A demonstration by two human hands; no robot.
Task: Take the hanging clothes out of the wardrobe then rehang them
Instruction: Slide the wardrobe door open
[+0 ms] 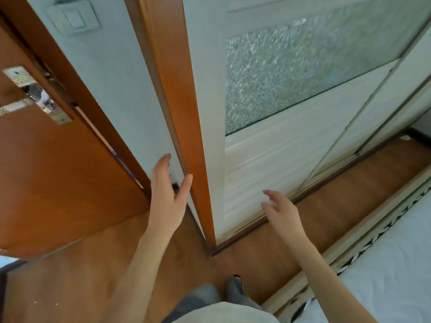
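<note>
Wardrobe (256,159) shut, contents hidden. Left hand (166,199) spread wide at wardrobe's left edge; right hand (283,213) relaxed before wardrobe. Both hold nothing.

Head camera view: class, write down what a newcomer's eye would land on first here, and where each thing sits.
Two bare arms reach up from the bottom: the left hand open beside the orange wood upright, the right hand open before the wardrobe's pale sliding door. Above, a frosted patterned glass panel fills the upper right. At left stands an orange-brown room door with a metal handle plate.
</note>
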